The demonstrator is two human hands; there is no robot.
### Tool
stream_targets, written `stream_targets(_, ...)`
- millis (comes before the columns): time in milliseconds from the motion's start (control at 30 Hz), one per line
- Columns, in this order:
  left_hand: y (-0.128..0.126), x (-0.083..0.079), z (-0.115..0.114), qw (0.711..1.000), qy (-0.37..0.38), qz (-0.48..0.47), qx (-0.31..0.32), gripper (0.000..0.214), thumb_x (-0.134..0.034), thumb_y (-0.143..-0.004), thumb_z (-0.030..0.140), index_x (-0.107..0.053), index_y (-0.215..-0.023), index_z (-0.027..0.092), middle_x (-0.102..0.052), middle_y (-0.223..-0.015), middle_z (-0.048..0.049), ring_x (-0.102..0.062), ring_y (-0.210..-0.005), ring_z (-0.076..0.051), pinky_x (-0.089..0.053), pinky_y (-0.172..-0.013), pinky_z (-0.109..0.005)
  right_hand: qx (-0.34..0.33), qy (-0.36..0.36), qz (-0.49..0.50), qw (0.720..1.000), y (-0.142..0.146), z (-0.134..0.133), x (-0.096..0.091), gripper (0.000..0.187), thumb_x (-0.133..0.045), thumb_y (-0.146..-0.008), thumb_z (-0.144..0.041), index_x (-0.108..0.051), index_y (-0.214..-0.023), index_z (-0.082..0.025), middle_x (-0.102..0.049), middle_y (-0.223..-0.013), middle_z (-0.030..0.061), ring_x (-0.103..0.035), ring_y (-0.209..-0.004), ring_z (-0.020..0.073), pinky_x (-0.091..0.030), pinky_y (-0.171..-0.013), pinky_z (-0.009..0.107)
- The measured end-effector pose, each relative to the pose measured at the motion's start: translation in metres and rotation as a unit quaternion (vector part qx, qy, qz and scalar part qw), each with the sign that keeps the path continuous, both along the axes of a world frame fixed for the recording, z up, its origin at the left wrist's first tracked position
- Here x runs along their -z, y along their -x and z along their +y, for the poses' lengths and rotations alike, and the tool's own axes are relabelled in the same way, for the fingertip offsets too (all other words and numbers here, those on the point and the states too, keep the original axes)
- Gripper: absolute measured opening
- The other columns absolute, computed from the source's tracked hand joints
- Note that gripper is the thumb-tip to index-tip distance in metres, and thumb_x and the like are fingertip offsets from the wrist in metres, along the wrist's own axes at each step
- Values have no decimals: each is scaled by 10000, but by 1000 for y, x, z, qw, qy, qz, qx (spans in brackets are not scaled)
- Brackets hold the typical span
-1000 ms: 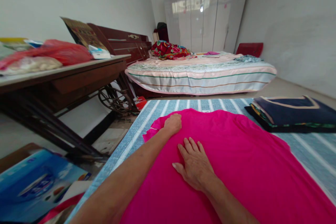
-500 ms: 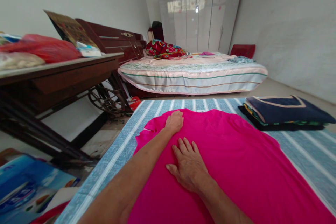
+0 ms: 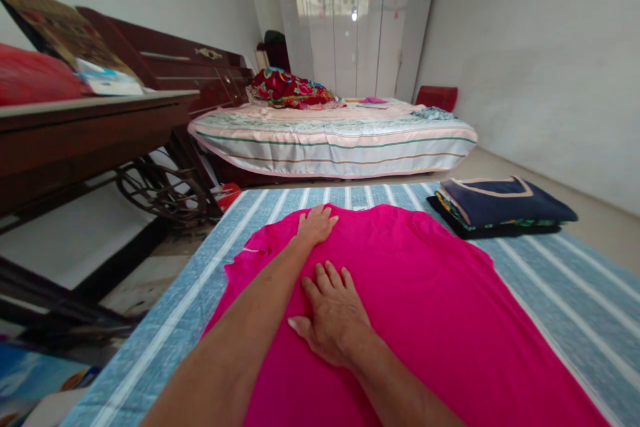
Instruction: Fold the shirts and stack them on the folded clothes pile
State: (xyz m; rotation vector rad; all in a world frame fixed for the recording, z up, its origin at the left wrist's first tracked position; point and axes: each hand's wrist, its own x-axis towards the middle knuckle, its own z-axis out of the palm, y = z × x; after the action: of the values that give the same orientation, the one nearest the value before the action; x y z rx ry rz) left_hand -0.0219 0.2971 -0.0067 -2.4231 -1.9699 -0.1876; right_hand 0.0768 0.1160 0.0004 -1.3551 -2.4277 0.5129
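From the head view, the pink shirt (image 3: 425, 300) lies spread out on the striped surface (image 3: 580, 320), with strips of the surface showing beyond its collar and along both sides. Folded clothes (image 3: 505, 207) sit near its far right shoulder. The left hand (image 3: 316, 224) rests palm-down, fingers loosely spread, near the collar; the right hand (image 3: 336, 313) presses flat and open, nearer the wearer.

Room above pink shirt (image 3: 415, 293), obstacle at right: folded clothes (image 3: 505, 205)
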Motion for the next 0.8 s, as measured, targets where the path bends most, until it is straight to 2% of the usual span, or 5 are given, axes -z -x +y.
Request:
stream_targets(133, -4, -3, 1, 1000, -11, 0, -16, 382, -308, -938, 411, -485, -1200, 197, -460, -1367, -119, -414, -1265, -260, -342, -1012, -491, 3, -5, 7, 1000, -1, 0, -2, 652, -313, -915, -590, -401, -1387, -149, -290, -1476, 161, -186, -1376, 320, -147, -1104, 540)
stream_targets(300, -5, -2, -2, 999, -37, 4, -23, 401, -290, -943, 403, -470, -1228, 186, -415, -1404, -133, -321, -1330, -248, -283, -1059, -433, 0, -10, 7, 1000, -1, 1, -2, 647, -366, -902, -576, -404, -1382, -144, -295, -1471, 171, -193, -1372, 329, -160, -1100, 548)
stream_targets(567, 1, -3, 7, 1000, -19, 1, -17, 427, -279, -942, 435, -498, -1196, 172, -493, -1340, -126, -419, -1258, -241, -342, -1016, -423, 3, -10, 14, 1000, -1, 0, -3, 669, -290, -913, -607, -415, -1375, -140, -313, -1461, 173, -212, -1365, 334, -158, -1100, 547)
stream_targets(700, -6, -7, -2, 999, -39, 3, -3, 434, -267, -950, 395, -443, -1271, 161, -399, -1424, -142, -316, -1336, -221, -272, -1071, -385, 3, -10, 12, 1000, 0, 2, -2, 655, -355, -898, -592, -419, -1368, -140, -301, -1467, 173, -191, -1371, 337, -162, -1095, 554)
stream_targets(800, -8, -3, -3, 1000, -4, 10, 17, 489, -293, -932, 469, -418, -1309, 183, -351, -1466, -125, -272, -1366, -235, -254, -1080, -434, 0, -7, 6, 1000, 0, 4, -2, 661, -379, -893, -578, -396, -1383, -134, -288, -1472, 178, -177, -1375, 339, -160, -1092, 560)
